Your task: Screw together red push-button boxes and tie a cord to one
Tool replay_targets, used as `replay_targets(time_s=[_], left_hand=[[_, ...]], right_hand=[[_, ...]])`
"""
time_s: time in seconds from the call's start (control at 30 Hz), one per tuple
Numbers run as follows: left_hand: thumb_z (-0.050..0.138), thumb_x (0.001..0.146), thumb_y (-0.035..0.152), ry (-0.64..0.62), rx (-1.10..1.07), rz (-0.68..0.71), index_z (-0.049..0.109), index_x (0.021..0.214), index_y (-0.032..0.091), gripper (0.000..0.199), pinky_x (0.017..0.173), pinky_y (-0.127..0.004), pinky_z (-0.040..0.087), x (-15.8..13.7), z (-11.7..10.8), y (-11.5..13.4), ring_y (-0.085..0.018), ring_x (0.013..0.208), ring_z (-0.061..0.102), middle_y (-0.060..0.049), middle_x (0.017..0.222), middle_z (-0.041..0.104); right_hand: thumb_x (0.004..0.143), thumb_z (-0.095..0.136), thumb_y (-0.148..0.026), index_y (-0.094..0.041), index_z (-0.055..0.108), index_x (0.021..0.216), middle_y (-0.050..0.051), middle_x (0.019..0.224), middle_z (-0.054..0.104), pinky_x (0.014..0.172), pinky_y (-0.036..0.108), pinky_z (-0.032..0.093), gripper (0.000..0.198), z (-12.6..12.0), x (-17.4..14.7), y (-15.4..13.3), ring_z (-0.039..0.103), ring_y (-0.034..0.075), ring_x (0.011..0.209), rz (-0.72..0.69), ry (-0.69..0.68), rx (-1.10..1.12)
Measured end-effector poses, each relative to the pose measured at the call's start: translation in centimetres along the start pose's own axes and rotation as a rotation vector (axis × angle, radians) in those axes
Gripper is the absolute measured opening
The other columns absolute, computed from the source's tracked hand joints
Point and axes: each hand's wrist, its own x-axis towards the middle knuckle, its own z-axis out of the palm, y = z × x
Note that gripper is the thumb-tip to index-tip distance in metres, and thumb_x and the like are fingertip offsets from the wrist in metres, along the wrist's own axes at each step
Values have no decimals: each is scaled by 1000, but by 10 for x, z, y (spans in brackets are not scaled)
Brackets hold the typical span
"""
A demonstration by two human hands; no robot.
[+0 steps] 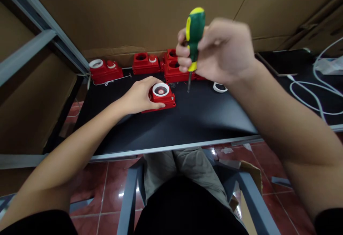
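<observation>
Left hand (140, 96) curved around one red box (169, 102) on the black table (150, 131), thumb on its near side. Right hand (226, 49) closed round one green-and-yellow screwdriver (195, 36), raised to the box's right, tip down. Behind box: at least four red units (145, 64), some overlapping. Right of box: one loose white ring (219, 91).

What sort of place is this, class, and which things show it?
Probably a small assembly or repair workspace: several red units stand on a black table, and the right hand holds a screwdriver.
</observation>
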Motion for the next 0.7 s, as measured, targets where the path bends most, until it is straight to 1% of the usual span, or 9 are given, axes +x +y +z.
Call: replay_targets(time_s=[0.03, 0.07, 0.13, 0.17, 0.23, 0.33, 0.47, 0.63, 0.7], left_hand=[[96, 81, 60, -1, -8, 2, 81, 139, 22, 70, 118, -52, 64, 0, 0, 0, -35, 118, 80, -11, 134, 85], [96, 81, 59, 0, -14, 5, 81, 138, 22, 70, 117, -51, 64, -1, 1, 0, -35, 117, 80, -11, 134, 84], [96, 82, 57, 2, -14, 9, 80, 138, 22, 68, 117, -50, 64, -1, 2, -1, -34, 118, 79, -11, 134, 84], [96, 82, 56, 6, -11, 9, 79, 138, 22, 67, 117, -50, 64, -1, 2, -2, -34, 118, 79, -11, 134, 83], [96, 83, 54, 9, -1, 13, 78, 137, 23, 65, 116, -50, 64, -1, 3, -3, -33, 117, 79, -10, 134, 83], [96, 84, 54, 8, 14, 22, 77, 138, 23, 65, 114, -49, 64, -1, 3, -5, -33, 117, 79, -10, 135, 83], [96, 83, 54, 6, 17, 27, 76, 139, 24, 67, 115, -48, 63, 0, 3, -5, -34, 121, 79, -10, 140, 83], [98, 82, 53, -1, 50, 31, 75, 139, 23, 68, 115, -47, 63, 1, 2, -5, -36, 123, 79, -10, 138, 82], [98, 83, 54, -1, 58, 29, 75, 139, 22, 68, 114, -47, 63, 1, 1, -5, -36, 123, 79, -10, 138, 82]], right_hand=[[70, 90, -56, -25, 54, 93, 0, 79, 48, 69, 33, 49, 52, 3, 1, -5, 46, 14, 73, -37, 3, 44], [68, 91, -74, -26, 48, 84, -2, 72, 41, 63, 32, 42, 67, 5, 2, -8, 40, 13, 67, -78, 0, 63], [52, 94, -95, -26, 35, 71, -4, 60, 26, 54, 32, 26, 93, 10, 5, -10, 27, 10, 57, -144, -24, 87], [48, 94, -98, -26, 29, 67, -4, 56, 21, 50, 33, 20, 98, 14, 7, -8, 23, 9, 53, -168, -30, 82], [56, 92, -94, -26, 23, 63, -4, 52, 17, 46, 34, 15, 97, 23, 8, -3, 18, 9, 47, -190, -19, 71], [76, 79, -88, -27, 23, 60, -4, 51, 12, 44, 34, 11, 85, 39, 6, 7, 13, 10, 46, -213, 10, 106], [80, 82, -82, -27, 27, 60, -5, 53, 15, 45, 33, 10, 80, 49, 5, 24, 14, 8, 46, -173, -64, 204], [89, 68, -101, -27, 27, 63, -5, 55, 19, 44, 32, 14, 88, 46, 7, 37, 15, 7, 47, -181, -94, 176], [90, 67, -102, -27, 26, 64, -4, 56, 19, 44, 31, 15, 90, 45, 9, 38, 16, 7, 46, -194, -102, 164]])
